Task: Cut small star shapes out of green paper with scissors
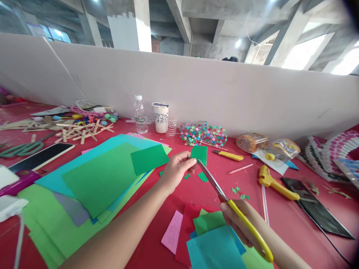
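Between its thumb and fingers, my left hand (179,166) pinches a small green paper piece (199,154), held up above the red table. My right hand (238,220) grips yellow-handled scissors (249,228), whose blades point up and left and reach the lower edge of that paper near my left thumb. Whether the blades are parted is hard to see. Small green paper stars (238,192) lie to the right of the blades, and a few green scraps (203,176) lie beneath the held paper. Under my right hand is a pile of coloured paper, with a teal sheet (214,248) on top.
Large green and blue sheets (103,179) spread at left, near a phone (42,157) and wooden sticks (84,130). A bottle (140,116), a cup (160,117) and star-filled containers (203,134) stand behind. A utility knife (228,154) and glue gun (276,183) lie at right.
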`<state>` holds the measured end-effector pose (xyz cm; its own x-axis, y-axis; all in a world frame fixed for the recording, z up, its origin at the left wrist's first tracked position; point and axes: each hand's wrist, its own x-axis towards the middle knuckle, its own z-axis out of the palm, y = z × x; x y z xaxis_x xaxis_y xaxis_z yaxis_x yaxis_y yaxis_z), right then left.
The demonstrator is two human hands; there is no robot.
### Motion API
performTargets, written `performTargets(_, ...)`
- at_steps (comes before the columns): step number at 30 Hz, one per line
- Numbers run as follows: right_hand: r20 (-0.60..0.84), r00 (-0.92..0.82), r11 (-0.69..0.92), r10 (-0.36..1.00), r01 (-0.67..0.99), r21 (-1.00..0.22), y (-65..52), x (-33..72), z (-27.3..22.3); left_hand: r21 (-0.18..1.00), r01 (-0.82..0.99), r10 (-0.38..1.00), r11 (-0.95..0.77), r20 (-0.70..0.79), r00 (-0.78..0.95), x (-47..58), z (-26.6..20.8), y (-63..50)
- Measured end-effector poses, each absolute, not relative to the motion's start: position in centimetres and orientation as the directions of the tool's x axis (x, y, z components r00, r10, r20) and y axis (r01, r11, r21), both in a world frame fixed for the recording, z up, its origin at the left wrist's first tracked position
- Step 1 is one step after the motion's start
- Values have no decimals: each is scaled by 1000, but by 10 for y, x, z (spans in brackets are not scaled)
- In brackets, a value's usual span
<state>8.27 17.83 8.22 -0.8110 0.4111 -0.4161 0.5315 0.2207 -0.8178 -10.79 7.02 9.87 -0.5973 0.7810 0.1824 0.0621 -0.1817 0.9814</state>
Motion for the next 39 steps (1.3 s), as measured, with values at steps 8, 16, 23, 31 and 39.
performTargets(8, -390, -844, 210, 368, 484, -849, 183, 85, 74, 981, 73, 731, -178, 182, -658, -111, 102, 70)
performTargets(16, -342, -857, 175, 387, 432, -885, 177, 89, 72, 961, -96, 753, -259, 139, -643, -97, 98, 72)
performTargets(23, -307, -875, 174, 375, 392, -903, 175, 89, 71, 938, -185, 748, -292, 103, -656, -87, 97, 75)
performTargets(31, -276, -884, 192, 377, 366, -911, 172, 89, 68, 883, -324, 767, -340, 62, -638, -81, 93, 78)
performTargets(39, -254, -893, 220, 371, 350, -911, 171, 89, 69, 841, -382, 769, -382, 59, -637, -79, 90, 80)
